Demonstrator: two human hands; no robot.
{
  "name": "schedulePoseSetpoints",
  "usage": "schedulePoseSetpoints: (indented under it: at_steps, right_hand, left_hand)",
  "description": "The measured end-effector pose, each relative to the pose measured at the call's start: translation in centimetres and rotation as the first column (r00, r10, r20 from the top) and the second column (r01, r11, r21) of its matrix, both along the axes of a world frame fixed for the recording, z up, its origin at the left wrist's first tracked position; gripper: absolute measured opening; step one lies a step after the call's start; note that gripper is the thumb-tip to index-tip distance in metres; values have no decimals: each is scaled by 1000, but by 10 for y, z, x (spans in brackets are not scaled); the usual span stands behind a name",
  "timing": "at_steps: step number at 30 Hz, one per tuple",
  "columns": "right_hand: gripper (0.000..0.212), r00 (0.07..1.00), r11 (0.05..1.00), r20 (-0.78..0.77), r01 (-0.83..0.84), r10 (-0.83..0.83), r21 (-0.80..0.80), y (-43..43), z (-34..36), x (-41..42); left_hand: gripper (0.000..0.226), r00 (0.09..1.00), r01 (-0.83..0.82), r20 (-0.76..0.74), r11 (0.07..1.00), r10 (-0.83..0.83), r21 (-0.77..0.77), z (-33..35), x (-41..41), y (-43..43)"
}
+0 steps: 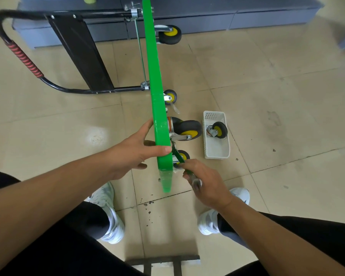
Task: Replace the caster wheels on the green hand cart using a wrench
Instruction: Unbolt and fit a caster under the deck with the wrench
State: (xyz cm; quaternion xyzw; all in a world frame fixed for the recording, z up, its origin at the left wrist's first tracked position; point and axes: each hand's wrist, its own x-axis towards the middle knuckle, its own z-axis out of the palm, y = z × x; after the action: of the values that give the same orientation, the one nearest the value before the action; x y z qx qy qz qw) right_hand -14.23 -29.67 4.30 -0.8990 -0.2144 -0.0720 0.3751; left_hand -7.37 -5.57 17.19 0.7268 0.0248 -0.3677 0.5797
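Observation:
The green hand cart [154, 76] stands on its side edge on the tiled floor, with its black handle [20, 54] lying to the left. My left hand [137, 150] grips the near end of the green deck, thumb over its edge. My right hand [203, 182] holds a green-handled wrench [180, 159] whose head reaches up to the base of a large caster [185, 129] on the deck's underside. A smaller black and yellow caster [182, 156] sits just below it, partly hidden by the wrench. Two more casters [170, 34] [170, 96] are mounted farther along the deck.
A white plastic basket [216, 150] on the floor to the right of the cart holds a loose caster [217, 130]. Grey low cabinets [207, 18] run along the far wall. My feet in white shoes [108, 212] stand on either side. A metal frame [163, 263] lies at the bottom.

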Motion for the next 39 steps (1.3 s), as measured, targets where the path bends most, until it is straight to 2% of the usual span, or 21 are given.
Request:
schedulePoseSetpoints:
  at_steps: [3, 6, 11, 25, 36, 39]
  right_hand:
    - [28, 991, 987, -100, 103, -91, 121, -1, 25, -1]
    - [28, 984, 979, -147, 124, -101, 162, -3, 46, 1]
    - [26, 976, 993, -186, 117, -111, 22, -3, 73, 17]
    - [15, 938, 994, -331, 92, -106, -57, 17, 98, 44]
    - [18, 961, 980, -264, 29, -81, -195, 33, 111, 62]
    - [17, 972, 985, -224, 31, -70, -171, 35, 109, 58]
  left_hand:
    - [109, 1000, -1, -6, 1000, 1, 4, 0, 1, -1]
    - [111, 1000, -2, -6, 1000, 2, 8, -1, 1, -1]
    - [113, 1000, 6, -9, 1000, -6, 6, -1, 1, -1]
    - [103, 1000, -3, -2, 1000, 3, 9, -3, 2, 0]
    - [103, 1000, -2, 2, 1000, 2, 10, -1, 1, 1]
    - [104, 1000, -13, -2, 1000, 13, 12, -1, 0, 1]
